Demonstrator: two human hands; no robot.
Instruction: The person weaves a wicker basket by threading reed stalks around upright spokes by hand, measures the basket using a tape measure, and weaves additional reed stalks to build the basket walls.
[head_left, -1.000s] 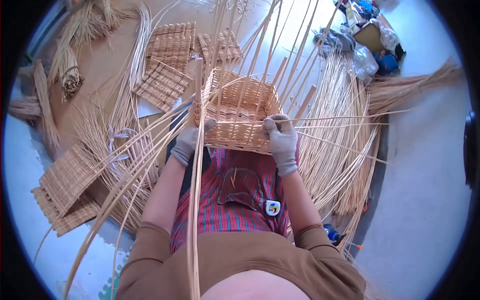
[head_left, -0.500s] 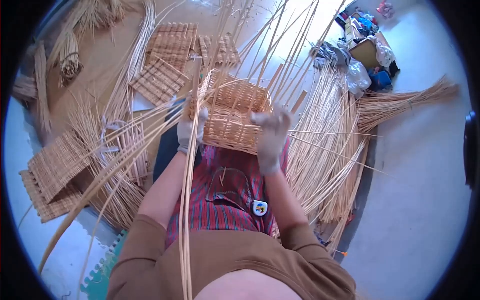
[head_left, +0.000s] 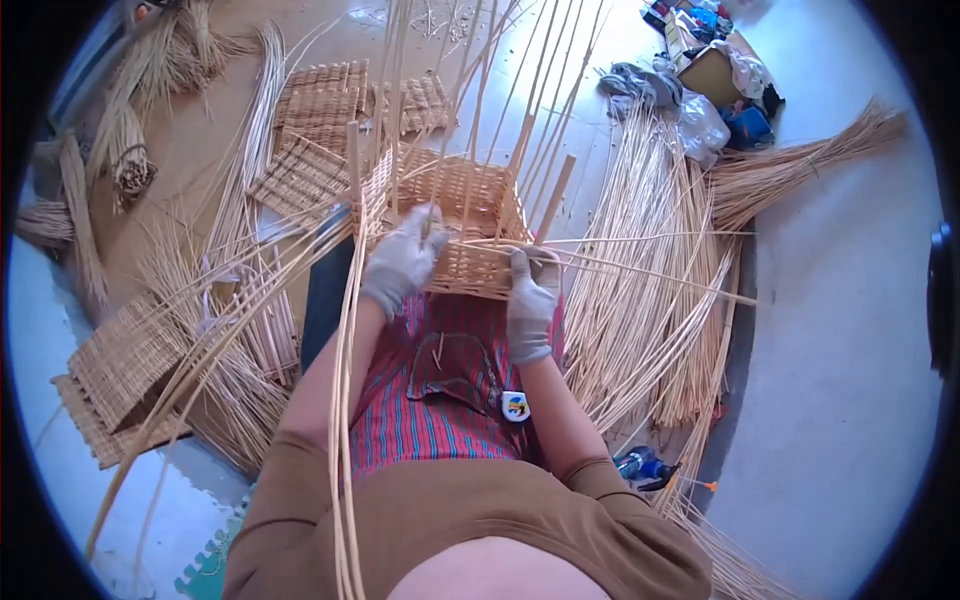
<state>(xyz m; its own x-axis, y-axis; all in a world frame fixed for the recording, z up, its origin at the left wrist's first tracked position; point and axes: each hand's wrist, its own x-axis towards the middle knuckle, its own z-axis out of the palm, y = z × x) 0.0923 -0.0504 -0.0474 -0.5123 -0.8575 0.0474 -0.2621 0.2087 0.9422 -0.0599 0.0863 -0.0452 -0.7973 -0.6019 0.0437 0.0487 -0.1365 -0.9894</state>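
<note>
A partly woven rectangular basket [head_left: 470, 268] rests over my lap, with tall upright stakes rising from its walls. My left hand [head_left: 408, 255], in a pale glove, is at the near wall, fingers closed around an upright strand. At the near right corner, my right hand [head_left: 532, 290], also gloved, pinches the rim strand with thumb up. Thin strands [head_left: 650, 272] stretch out to the right from that corner. Long strands [head_left: 345, 400] hang from the basket's left corner down over my body.
Woven panels [head_left: 320, 105] lie beyond the basket, and more panels [head_left: 130, 360] lie at the left. A big spread of loose strands [head_left: 640, 300] covers the floor at right. Bags and boxes [head_left: 715, 80] stand at the back right. Bundled strands [head_left: 130, 165] lie at the back left.
My left hand has moved from the basket's left side to its near wall. My right hand, raised and blurred half a second ago, is back on the near right corner.
</note>
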